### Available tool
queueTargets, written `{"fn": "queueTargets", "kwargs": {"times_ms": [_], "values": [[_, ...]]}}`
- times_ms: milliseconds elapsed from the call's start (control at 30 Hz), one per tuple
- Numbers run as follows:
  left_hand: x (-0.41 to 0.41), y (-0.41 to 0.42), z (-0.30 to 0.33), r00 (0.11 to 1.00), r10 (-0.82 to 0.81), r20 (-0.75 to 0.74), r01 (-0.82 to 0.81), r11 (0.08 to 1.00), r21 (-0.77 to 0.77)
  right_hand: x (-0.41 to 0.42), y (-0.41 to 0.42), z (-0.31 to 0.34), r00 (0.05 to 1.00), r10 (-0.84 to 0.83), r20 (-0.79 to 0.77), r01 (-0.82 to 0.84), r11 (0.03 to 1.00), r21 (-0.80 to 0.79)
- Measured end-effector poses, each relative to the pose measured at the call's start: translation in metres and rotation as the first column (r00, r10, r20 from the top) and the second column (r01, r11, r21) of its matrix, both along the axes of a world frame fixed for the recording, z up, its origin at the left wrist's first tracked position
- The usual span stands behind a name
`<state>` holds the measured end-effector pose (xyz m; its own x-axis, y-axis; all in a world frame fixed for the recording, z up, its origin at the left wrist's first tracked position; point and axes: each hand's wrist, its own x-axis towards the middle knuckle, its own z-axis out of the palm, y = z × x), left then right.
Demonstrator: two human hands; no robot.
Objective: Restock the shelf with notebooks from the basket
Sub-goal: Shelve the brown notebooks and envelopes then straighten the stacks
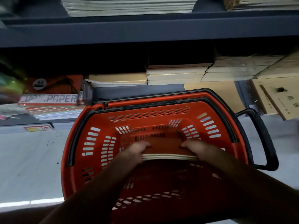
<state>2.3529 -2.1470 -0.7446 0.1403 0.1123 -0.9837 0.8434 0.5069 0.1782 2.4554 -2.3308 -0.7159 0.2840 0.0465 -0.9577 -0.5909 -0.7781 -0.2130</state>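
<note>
Red-brown covers identify the stack of notebooks (168, 149), which sits low inside the red basket (97, 159), apparently raised slightly off the basket floor. The left hand (137, 151) grips the stack's left end and the right hand (195, 147) its right end. On each hand the thumb lies on the top cover; the fingers (144, 156) curl beneath the stack and press it from below. Both hands are thus closed on the stack.

Hazards:
- The stack is several thin notebooks held only at the ends. Its middle, between the two thumbs, is unsupported. Uneven pressure would likely let the lower notebooks fan out or slip free.
- The basket walls stand close outside the knuckles on both sides. A tilted lift could catch a corner on the slotted wall.

Clearance:
- Above the fingers the basket mouth is open.
- Beyond the fingertips, past the far rim, the lower shelf (137, 88) carries a short tan pile (118, 79) with free height over it.
- Taller cream stacks (178, 73) to the right of that pile leave less room under the upper shelf board (145, 34).
- The black handle (262, 139) projects outside the right hand.
</note>
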Motion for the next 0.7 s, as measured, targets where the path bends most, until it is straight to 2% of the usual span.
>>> {"fn": "queueTargets", "kwargs": {"times_ms": [100, 133, 233, 267, 333, 400, 500, 700], "values": [[0.010, 0.015, 0.007, 0.995, 0.076, 0.059, -0.074, 0.997, -0.033, 0.013, 0.000, -0.003, 0.962, -0.271, -0.030, 0.271, 0.962, -0.006], [0.010, 0.017, -0.004, 0.977, 0.204, 0.055, -0.196, 0.973, -0.122, 0.018, 0.002, -0.003, 0.940, -0.339, -0.043, 0.339, 0.941, -0.015], [0.014, 0.025, -0.008, 0.968, 0.251, -0.028, -0.252, 0.962, -0.102, 0.024, 0.007, -0.003, 0.946, -0.319, -0.056, 0.318, 0.947, -0.039], [0.014, 0.026, -0.016, 0.975, 0.215, -0.053, -0.216, 0.976, -0.016, 0.024, 0.007, -0.003, 0.952, -0.301, -0.055, 0.299, 0.953, -0.045], [0.017, 0.021, -0.006, 0.959, 0.284, -0.013, -0.284, 0.953, -0.109, 0.023, 0.007, 0.001, 0.958, -0.282, -0.051, 0.279, 0.959, -0.051], [0.015, 0.018, -0.005, 0.965, 0.262, -0.004, -0.261, 0.961, -0.093, 0.018, 0.006, 0.007, 0.949, -0.307, -0.071, 0.305, 0.952, -0.037], [0.013, 0.014, 0.019, 0.939, 0.343, -0.005, -0.340, 0.930, -0.142, 0.010, 0.007, 0.022, 0.927, -0.366, -0.078, 0.368, 0.930, 0.015], [0.000, 0.014, 0.079, 0.958, 0.278, 0.072, -0.266, 0.953, -0.143, -0.009, 0.005, 0.064, 0.904, -0.424, -0.044, 0.427, 0.900, 0.093]]}}
